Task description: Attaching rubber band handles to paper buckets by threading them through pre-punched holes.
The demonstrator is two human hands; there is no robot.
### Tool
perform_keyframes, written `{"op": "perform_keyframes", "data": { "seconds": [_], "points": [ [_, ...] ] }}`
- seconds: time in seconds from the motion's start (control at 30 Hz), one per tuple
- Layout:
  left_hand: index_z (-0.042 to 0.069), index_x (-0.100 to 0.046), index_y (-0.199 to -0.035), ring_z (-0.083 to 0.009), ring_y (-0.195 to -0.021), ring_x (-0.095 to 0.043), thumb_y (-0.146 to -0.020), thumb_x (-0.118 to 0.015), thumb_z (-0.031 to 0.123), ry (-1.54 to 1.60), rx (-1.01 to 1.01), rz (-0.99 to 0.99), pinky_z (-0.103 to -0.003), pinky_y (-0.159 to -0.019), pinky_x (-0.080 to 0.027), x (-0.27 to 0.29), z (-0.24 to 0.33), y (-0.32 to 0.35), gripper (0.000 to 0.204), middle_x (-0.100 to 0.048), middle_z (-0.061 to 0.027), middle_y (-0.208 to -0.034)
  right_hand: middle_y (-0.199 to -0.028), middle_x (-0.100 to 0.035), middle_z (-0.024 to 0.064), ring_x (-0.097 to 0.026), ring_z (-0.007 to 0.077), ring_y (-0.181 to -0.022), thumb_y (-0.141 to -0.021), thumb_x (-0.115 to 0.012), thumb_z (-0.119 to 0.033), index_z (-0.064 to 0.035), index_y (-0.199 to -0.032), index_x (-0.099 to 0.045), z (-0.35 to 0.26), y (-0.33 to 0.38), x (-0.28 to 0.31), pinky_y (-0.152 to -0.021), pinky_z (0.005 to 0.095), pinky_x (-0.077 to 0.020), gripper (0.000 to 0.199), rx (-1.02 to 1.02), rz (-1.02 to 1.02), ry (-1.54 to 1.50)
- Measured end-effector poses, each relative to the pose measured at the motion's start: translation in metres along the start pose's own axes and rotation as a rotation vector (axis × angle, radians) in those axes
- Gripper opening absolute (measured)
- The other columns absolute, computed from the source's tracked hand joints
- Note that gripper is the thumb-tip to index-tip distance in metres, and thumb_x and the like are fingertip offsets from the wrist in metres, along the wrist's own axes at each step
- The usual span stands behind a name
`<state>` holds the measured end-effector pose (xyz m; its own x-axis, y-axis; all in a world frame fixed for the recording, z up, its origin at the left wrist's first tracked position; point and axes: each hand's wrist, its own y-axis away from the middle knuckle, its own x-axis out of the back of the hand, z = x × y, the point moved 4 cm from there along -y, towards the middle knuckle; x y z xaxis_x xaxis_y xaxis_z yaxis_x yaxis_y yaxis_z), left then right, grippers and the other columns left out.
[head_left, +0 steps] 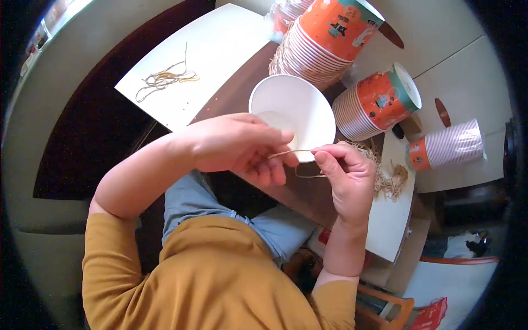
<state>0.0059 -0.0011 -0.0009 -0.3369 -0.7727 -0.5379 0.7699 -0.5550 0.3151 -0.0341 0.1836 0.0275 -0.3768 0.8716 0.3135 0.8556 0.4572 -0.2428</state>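
Note:
My left hand (242,146) and my right hand (344,176) meet in the middle of the view, each pinching one end of a thin tan rubber band (291,152) stretched between them. Just beyond my fingers a white paper cup (300,99) lies with its open mouth facing me, partly covered by my left hand. A loop of the band hangs below my fingers toward my right palm.
Stacks of orange patterned paper cups lie on their sides: one at the top (324,33), one at the right (379,102), a smaller one farther right (448,146). More rubber bands lie on a white sheet (165,78) and in a heap (388,179) by my right hand.

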Motion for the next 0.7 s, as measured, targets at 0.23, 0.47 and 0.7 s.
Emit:
{"op": "perform_keyframes", "data": {
  "seconds": [0.23,0.47,0.7],
  "points": [
    [-0.002,-0.063,-0.098,-0.0114,-0.068,-0.062,-0.096,-0.052,0.03,-0.071,-0.044,0.024,-0.023,-0.064,-0.05,0.006,-0.008,0.005,0.034,-0.067,-0.0086,-0.078,-0.075,-0.062,0.0005,-0.053,0.0054,-0.068,-0.082,-0.071,-0.008,-0.0002,-0.086,-0.068,0.003,0.002,0.004,-0.063,0.0204,-0.0424,0.009,-0.017,0.022,-0.013],
    [0.0,-0.063,-0.088,-0.0075,-0.064,-0.057,-0.092,-0.056,0.012,-0.731,-0.341,0.193,-0.023,-0.059,-0.047,-0.017,0.001,0.03,0.015,-0.062,-0.0019,-0.072,-0.104,-0.063,0.0118,-0.06,0.021,-0.096,-0.075,-0.079,-0.026,-0.0021,-0.11,-0.063,-0.015,0.013,0.0,-0.085,0.0331,-0.0471,0.046,0.196,-0.096,0.323],
    [-0.001,-0.056,-0.08,-0.0341,-0.065,-0.06,-0.081,-0.063,0.006,-1.016,-0.745,0.079,-0.04,-0.058,-0.049,-0.061,-0.007,0.05,0.01,-0.058,-0.0148,-0.072,-0.114,-0.056,0.0122,-0.055,0.0144,-0.106,-0.088,-0.065,-0.012,0.0015,-0.14,-0.03,-0.012,0.068,-0.049,-0.091,0.0278,-0.0454,0.064,-0.268,-0.385,-0.684]
  ]
}}
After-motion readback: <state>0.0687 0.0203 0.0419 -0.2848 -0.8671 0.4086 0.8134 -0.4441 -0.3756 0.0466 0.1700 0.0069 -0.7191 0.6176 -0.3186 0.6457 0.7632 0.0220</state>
